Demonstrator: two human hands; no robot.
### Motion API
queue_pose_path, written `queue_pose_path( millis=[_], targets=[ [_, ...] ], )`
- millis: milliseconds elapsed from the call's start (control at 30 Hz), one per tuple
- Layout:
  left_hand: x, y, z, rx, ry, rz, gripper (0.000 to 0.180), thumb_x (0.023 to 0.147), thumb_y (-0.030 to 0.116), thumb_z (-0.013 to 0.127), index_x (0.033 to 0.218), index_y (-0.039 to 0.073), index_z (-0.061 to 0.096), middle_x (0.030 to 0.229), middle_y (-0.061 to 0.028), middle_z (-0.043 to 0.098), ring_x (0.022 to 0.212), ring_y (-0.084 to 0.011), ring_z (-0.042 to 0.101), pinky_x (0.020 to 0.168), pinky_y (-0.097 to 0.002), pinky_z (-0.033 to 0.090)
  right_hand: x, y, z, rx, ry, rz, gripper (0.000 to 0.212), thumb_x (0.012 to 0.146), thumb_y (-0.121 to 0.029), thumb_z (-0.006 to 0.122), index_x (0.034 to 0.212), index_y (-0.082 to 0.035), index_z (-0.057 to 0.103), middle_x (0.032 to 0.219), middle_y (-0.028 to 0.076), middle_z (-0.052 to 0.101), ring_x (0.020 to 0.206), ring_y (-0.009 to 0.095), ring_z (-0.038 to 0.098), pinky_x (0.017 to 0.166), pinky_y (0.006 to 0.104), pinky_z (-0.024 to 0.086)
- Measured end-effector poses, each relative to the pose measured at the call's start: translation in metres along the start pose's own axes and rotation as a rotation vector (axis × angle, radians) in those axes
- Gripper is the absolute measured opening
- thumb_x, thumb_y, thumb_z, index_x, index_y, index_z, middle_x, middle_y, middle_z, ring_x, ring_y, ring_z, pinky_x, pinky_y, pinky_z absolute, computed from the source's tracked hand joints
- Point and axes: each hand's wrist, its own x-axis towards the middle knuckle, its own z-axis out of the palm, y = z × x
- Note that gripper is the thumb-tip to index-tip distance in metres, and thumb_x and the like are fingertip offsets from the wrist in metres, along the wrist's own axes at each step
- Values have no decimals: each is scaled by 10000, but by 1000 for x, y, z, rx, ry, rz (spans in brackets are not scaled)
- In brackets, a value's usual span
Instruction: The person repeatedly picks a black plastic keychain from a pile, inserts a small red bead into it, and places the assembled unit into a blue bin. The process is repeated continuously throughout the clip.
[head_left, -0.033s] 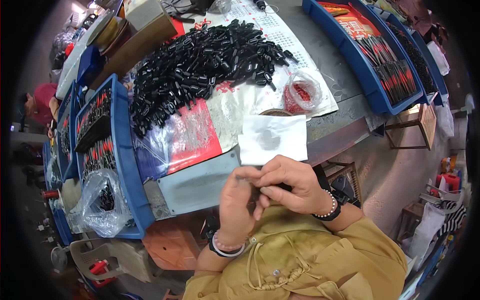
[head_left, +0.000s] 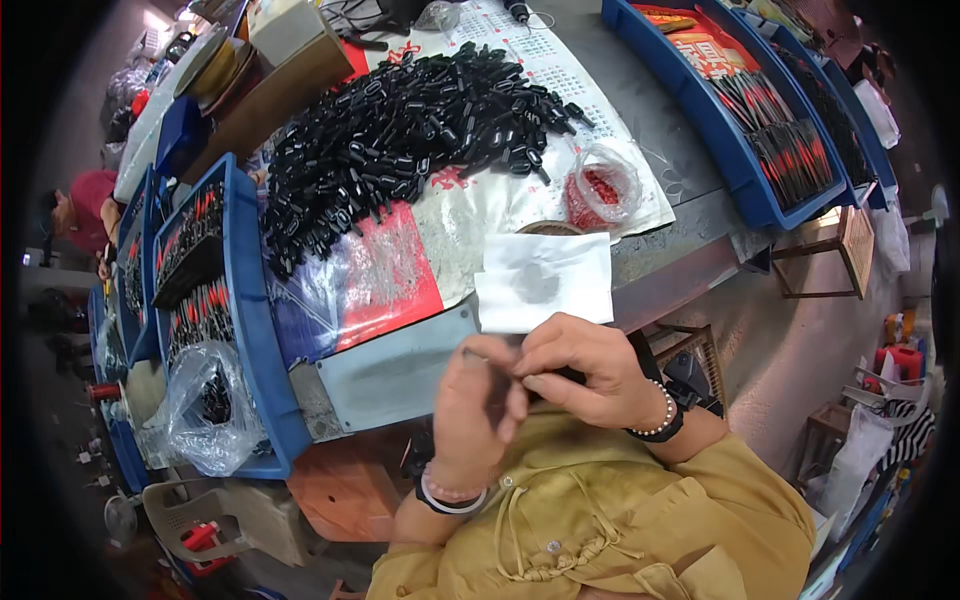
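My right hand [head_left: 590, 368] is closed in front of my chest, thumb pressed against the fingers. A small black part [head_left: 570, 374] shows in its grip, mostly covered. Close beside it on the left, my left hand [head_left: 472, 405] has its fingers curled in, slightly blurred, and whatever they pinch is too small to name. Just beyond both hands lies a white paper sheet [head_left: 545, 310] with a grey smudge on it. Farther off, a large heap of glossy black plastic parts [head_left: 400, 140] spreads over the table. A clear bag of small red pieces [head_left: 603, 190] sits behind the paper.
At left, a blue bin [head_left: 285, 400] holds black and red parts, with a crumpled clear bag [head_left: 208, 410] on it. Another blue bin [head_left: 740, 190] stands at right. A grey plate [head_left: 395, 372] lies along the table's near edge. A person [head_left: 88, 205] is at far left.
My left hand has moved slightly left, its fingertips drawing a little away from the right hand. The right hand stays nearly in place.
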Motion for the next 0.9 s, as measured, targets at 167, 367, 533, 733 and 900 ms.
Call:
queue_pose_path(
  millis=[167, 367, 533, 733, 900],
  targets=[
    [26, 30, -16, -686, -170, -245, 272, 1035, 346, 368, 935, 126, 493, 753, -10, 528, 519, -75, 482, 456, -239, 389, -9, -5, -26, 256, 205, 309, 79, 883, 34, 594, 952, 36, 632, 883, 66, 623, 755, 86, 582, 639, 220, 471],
    [27, 37, -16, -755, -34, -314, 278, 1008, 348, 443, 1054, 124, 601, 1064, -87, 594, 778, -148, 569, 700, -284, 530, -20, -1, -45, 341, 232, 358, 83, 902, 17, 577, 964, 37, 629, 904, 38, 619, 746, 45, 555, 636, 196, 447],
    [27, 42, -3, -690, -56, -299, 411, 1007, 424, 436, 710, 140, 414, 696, 5, 403, 497, -87, 349, 367, -218, 272, -29, -1, -50, 271, 167, 390, 76, 907, -9, 582, 946, 32, 632, 888, 41, 620, 749, 50, 550, 638, 198, 436],
    [29, 78, 21, 337, -20, -39, 278, 1013, 274, 466, 852, 83, 588, 623, -1, 458, 461, -62, 374, 397, -200, 293, -32, 2, -53, 161, 132, 340, 67, 883, -33, 607, 914, 18, 637, 833, 70, 626, 718, 110, 580, 636, 243, 455],
    [127, 85, 15, 1525, -39, 501, 218, 896, 163, 607, 1032, -4, 639, 702, -120, 630, 622, -180, 610, 574, -305, 469, -31, -2, -46, 32, 21, 277, 68, 865, -36, 619, 910, 12, 635, 828, 99, 636, 719, 189, 616, 658, 284, 480]
  ],
)
